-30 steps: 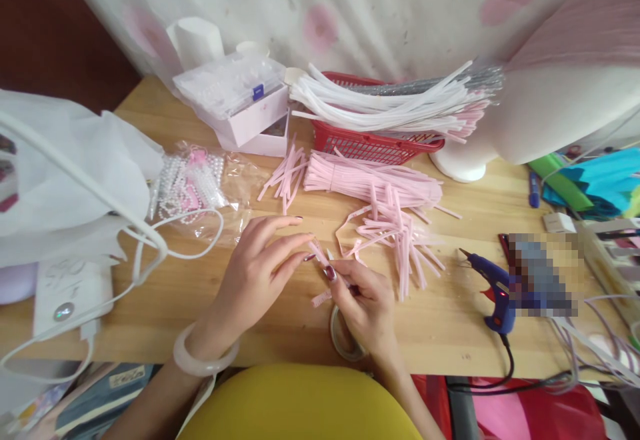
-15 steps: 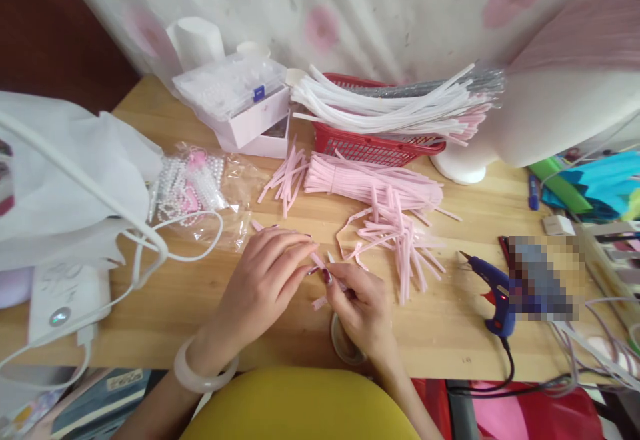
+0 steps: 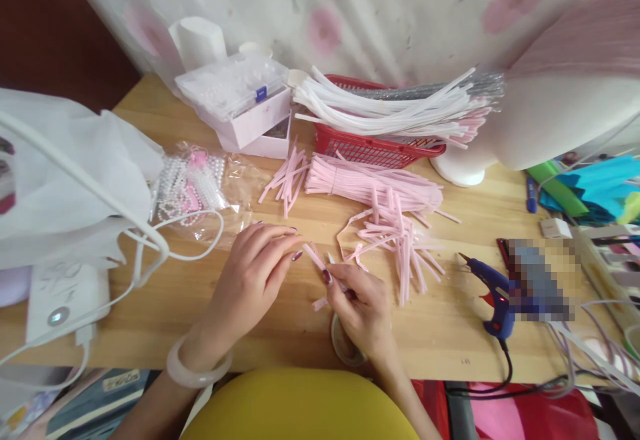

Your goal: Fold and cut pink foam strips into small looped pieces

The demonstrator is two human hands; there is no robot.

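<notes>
My right hand [image 3: 363, 300] pinches a short pink pipe cleaner [image 3: 314, 257] between thumb and fingers, its free end pointing up and left. A pale pointed tip [image 3: 331, 260] juts out beside these fingers; the rest of it is hidden in the hand. My left hand [image 3: 257, 270] is just left of the pipe cleaner, palm down, thumb apart from the curved fingers and nothing visible between them. Below the right hand lies a roll of tape [image 3: 345, 343], partly covered. A pink strip end [image 3: 319, 304] shows near the right wrist. Cut pink pipe cleaners [image 3: 400, 233] lie in a loose pile to the right.
Behind are a tied pink bundle [image 3: 370, 183], a smaller pink pile [image 3: 287, 183] and a red basket [image 3: 370, 150] of white stems. A glue gun [image 3: 493, 293] lies right. Bagged pearl beads [image 3: 193, 183], a white cable [image 3: 160, 247] and stacked boxes [image 3: 255, 117] are left.
My left hand has moved left, off the pink pipe cleaner, and its thumb and fingers have parted. My right hand stays in place, still pinching the piece.
</notes>
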